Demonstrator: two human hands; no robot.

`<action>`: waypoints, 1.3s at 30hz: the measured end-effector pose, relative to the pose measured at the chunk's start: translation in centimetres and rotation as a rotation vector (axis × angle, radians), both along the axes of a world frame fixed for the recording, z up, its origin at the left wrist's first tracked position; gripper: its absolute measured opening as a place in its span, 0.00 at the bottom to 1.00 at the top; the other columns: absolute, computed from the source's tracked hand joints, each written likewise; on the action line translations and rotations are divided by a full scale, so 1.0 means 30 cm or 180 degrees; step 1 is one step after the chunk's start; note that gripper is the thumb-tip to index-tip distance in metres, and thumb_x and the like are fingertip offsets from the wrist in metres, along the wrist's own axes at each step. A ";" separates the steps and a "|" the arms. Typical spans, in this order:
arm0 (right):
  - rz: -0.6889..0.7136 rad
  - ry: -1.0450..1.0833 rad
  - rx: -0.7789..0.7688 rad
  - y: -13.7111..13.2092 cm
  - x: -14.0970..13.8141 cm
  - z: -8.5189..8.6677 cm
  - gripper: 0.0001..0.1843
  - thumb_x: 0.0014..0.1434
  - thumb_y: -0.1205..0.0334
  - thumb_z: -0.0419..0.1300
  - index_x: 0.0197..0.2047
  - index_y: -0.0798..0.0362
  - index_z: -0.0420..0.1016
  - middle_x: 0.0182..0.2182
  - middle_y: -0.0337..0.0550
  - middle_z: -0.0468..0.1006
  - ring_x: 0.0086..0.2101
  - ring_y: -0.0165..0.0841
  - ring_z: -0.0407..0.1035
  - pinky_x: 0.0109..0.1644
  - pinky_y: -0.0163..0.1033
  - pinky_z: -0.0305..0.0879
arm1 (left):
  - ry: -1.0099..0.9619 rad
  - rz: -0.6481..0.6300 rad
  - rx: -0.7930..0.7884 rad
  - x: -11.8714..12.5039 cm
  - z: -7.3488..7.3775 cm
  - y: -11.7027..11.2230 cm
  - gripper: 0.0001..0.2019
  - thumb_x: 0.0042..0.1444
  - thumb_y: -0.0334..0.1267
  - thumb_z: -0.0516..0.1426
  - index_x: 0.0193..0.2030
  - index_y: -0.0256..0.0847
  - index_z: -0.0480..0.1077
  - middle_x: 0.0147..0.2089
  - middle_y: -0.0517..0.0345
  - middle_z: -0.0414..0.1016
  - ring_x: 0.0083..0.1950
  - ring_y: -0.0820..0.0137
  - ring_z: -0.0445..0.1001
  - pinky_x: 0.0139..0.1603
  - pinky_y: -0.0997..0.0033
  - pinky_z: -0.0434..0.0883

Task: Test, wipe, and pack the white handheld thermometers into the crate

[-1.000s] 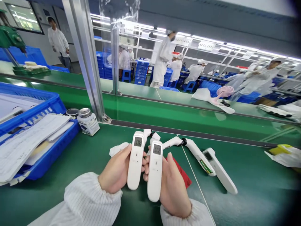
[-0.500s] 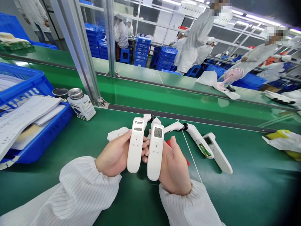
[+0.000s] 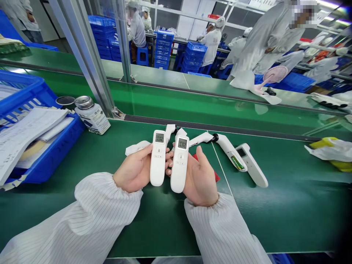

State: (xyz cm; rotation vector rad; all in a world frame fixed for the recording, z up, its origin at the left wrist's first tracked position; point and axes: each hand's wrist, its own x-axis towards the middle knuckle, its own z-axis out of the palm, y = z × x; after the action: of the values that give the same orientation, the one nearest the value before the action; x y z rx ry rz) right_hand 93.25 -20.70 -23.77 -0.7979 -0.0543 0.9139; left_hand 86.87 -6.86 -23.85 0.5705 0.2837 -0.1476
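Note:
My left hand [image 3: 135,169] is closed round a white infrared thermometer [image 3: 157,167], its small screen facing me with dark characters showing. Beside it, my right hand [image 3: 202,179] holds a second infrared thermometer [image 3: 178,174], whose screen is also lit with characters. Both are held side by side above the green table, fingers curled behind them. Just past my right hand lies a thermometer with an uncovered battery bay [image 3: 238,163], batteries visible inside. Against it rests another thermometer [image 3: 255,170], screen up. More white thermometer heads show behind the held pair, partly hidden. A red item [image 3: 216,176] peeks out behind my right hand.
On the left stands a blue basket [image 3: 59,156] with papers, next to a white bottle with a metal cap [image 3: 93,116]. A metal post [image 3: 88,55] rises behind it. A yellow and white bundle [image 3: 334,150] lies far right. Co-workers are beyond the ledge.
The left thermometer's screen, unclear before, now shows characters like the right one. Both hands appear slightly higher in view, still holding the thermometers. A standing co-worker in the background has shifted right.

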 end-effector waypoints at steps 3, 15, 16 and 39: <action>0.0028 -0.0051 0.0045 0.001 -0.001 -0.002 0.31 0.64 0.40 0.41 0.43 0.56 0.74 0.36 0.49 0.74 0.32 0.35 0.68 0.35 0.39 0.67 | 0.0001 0.0030 -0.0022 0.000 0.008 -0.002 0.22 0.66 0.45 0.45 0.46 0.29 0.73 0.40 0.44 0.72 0.38 0.64 0.72 0.40 0.62 0.73; -0.0024 0.0142 0.0139 -0.001 0.003 -0.001 0.31 0.65 0.43 0.40 0.44 0.57 0.74 0.36 0.50 0.75 0.32 0.34 0.68 0.34 0.39 0.67 | -0.0016 0.0222 0.0081 -0.008 0.021 -0.016 0.19 0.66 0.42 0.46 0.47 0.29 0.70 0.46 0.40 0.70 0.43 0.62 0.71 0.42 0.60 0.73; -0.0052 0.0115 0.0112 -0.001 0.001 0.001 0.31 0.65 0.43 0.40 0.44 0.57 0.74 0.36 0.51 0.75 0.32 0.34 0.68 0.34 0.39 0.67 | -0.0027 0.0242 0.0075 -0.007 0.021 -0.017 0.19 0.67 0.42 0.45 0.47 0.28 0.70 0.46 0.40 0.70 0.43 0.61 0.71 0.42 0.60 0.72; -0.0523 -0.0369 -0.0107 -0.005 -0.037 -0.016 0.30 0.56 0.59 0.65 0.60 0.49 0.65 0.48 0.51 0.75 0.40 0.34 0.69 0.36 0.39 0.70 | 0.0138 0.0867 0.0708 -0.010 0.009 -0.007 0.14 0.64 0.43 0.51 0.43 0.35 0.71 0.38 0.50 0.74 0.35 0.70 0.71 0.34 0.72 0.73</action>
State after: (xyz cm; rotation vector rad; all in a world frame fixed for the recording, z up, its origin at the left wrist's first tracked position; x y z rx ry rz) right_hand 92.13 -20.83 -24.24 -0.8731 -0.0739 0.7145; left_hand 86.59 -7.07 -23.58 0.7432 0.4201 0.1368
